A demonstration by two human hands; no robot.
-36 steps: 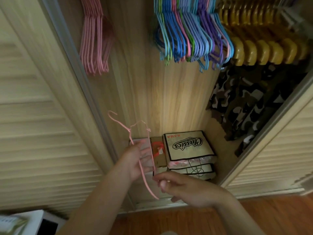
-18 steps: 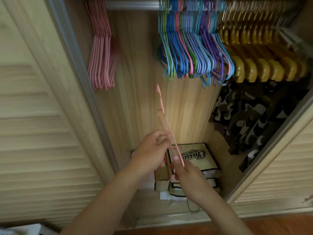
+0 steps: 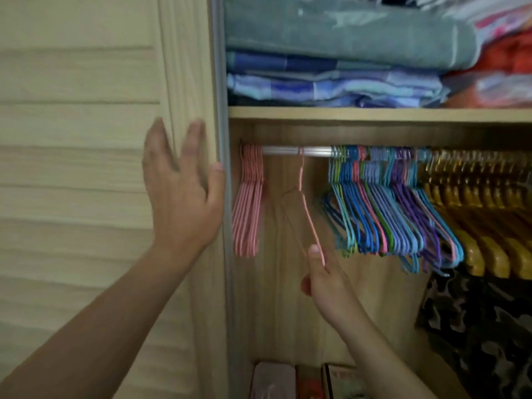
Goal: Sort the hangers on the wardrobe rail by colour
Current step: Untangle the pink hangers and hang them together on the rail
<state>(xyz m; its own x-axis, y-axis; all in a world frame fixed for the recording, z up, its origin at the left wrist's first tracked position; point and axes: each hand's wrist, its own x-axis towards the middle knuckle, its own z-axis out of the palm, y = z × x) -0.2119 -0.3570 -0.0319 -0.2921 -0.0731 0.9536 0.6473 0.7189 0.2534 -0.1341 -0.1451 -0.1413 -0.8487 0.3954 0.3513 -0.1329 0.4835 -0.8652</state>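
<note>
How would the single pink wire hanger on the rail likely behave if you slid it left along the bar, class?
The pink wire hanger looks thin, so it is probably light and may flex a little. Hooked over the smooth metal rail, it should slide easily. The right hand holds only its lower end, and it already hangs tilted, so it would likely swing.

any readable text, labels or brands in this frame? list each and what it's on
None readable.
Boxes on the wardrobe floor, bottom edge: cut off by the frame and blurred, no print can be made out.
Folded linens on the shelf: patterns only, no lettering.
Hangers and door: no markings.
</note>
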